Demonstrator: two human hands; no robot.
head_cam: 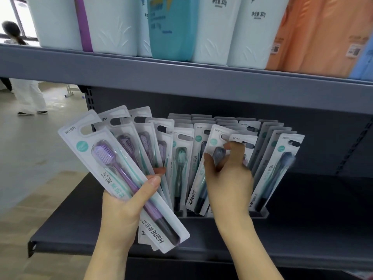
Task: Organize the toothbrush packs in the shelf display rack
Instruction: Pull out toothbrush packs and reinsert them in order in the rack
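Observation:
My left hand (123, 207) grips a fanned bunch of purple toothbrush packs (113, 164) in front of the lower shelf. A dark display rack (260, 214) on that shelf holds several rows of upright packs. My right hand (228, 174) pinches a grey toothbrush pack (201, 178) standing in the rack's middle row, thumb on its front and fingers behind its top. A green toothbrush pack (179, 158) stands at the left of the rack. A dark blue toothbrush pack (276, 170) leans at the right end.
The upper shelf (181, 77) juts out just above the rack and carries white, blue and orange soft packages (212, 27). Bare dark lower shelf (312, 209) extends to the right of the rack. A person (22, 67) stands on the floor at the far left.

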